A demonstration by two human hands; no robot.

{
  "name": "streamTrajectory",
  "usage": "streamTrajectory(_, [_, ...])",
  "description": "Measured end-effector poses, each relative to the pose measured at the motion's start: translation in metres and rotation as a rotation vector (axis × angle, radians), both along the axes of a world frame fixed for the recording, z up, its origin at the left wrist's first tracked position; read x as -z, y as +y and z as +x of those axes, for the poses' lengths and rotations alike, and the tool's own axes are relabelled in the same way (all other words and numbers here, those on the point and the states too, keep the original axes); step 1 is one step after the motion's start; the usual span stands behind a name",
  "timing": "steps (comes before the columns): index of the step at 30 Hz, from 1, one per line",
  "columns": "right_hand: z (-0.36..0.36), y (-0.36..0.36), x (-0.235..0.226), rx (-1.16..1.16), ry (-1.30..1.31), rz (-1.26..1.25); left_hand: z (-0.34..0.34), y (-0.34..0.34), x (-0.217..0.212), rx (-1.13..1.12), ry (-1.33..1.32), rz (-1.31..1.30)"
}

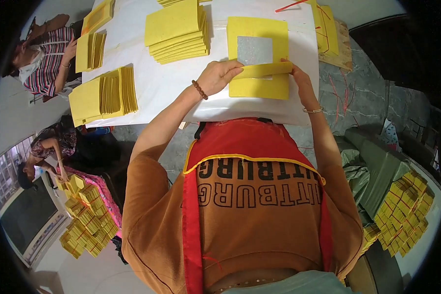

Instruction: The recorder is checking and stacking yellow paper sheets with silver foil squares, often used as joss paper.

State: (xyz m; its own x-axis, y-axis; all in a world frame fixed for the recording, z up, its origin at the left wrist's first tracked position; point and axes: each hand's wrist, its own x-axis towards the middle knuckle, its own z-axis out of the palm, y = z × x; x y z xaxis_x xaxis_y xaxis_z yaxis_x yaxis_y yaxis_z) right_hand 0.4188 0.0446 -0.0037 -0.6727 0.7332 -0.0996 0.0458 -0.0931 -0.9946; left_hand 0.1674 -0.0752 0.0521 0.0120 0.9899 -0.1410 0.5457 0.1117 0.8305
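Observation:
My left hand point(215, 78), with a brown bead bracelet at the wrist, pinches one end of a folded yellow paper strip point(267, 70). At its other end my right hand point(301, 80) grips it between thumb and fingers. The strip lies crosswise over a yellow paper sheet point(258, 89) with a silver square point(255, 48) in its middle, covering the square's lower part. Whether the strip is joined to that sheet, I cannot tell.
The white table point(181, 105) also bears fanned yellow paper stacks point(176, 34) and another pile point(103, 95) at left. A red strip point(291, 6) lies far right. Tied yellow bundles point(404, 213) are heaped at right. Two people point(49, 59) work at left.

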Motion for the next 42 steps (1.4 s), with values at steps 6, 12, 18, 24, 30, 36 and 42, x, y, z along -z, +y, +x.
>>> streamTrajectory(6, [-0.004, -0.003, -0.002, -0.031, -0.152, 0.231, 0.009, -0.006, 0.006, 0.032, 0.101, 0.297])
streamTrajectory(12, [-0.004, -0.003, -0.006, -0.084, -0.131, 0.268, 0.017, -0.015, 0.003, 0.403, 0.587, 0.481])
streamTrajectory(18, [-0.005, -0.004, -0.006, -0.068, -0.121, 0.258, 0.016, -0.013, 0.003, 0.445, 0.608, 0.421])
streamTrajectory(24, [-0.004, -0.001, -0.005, -0.093, -0.125, 0.223, 0.006, -0.005, 0.000, 0.467, 0.431, 0.437])
streamTrajectory(30, [0.004, 0.004, 0.006, -0.092, -0.012, 0.071, 0.001, -0.003, 0.009, 0.189, 0.195, 0.428])
streamTrajectory(36, [-0.007, -0.007, 0.006, 0.036, -0.129, 0.055, 0.008, -0.004, 0.001, 0.089, 0.122, 0.289])
streamTrajectory(42, [-0.009, -0.004, 0.008, -0.042, -0.023, 0.242, -0.007, -0.006, 0.026, 0.036, 0.287, 0.426])
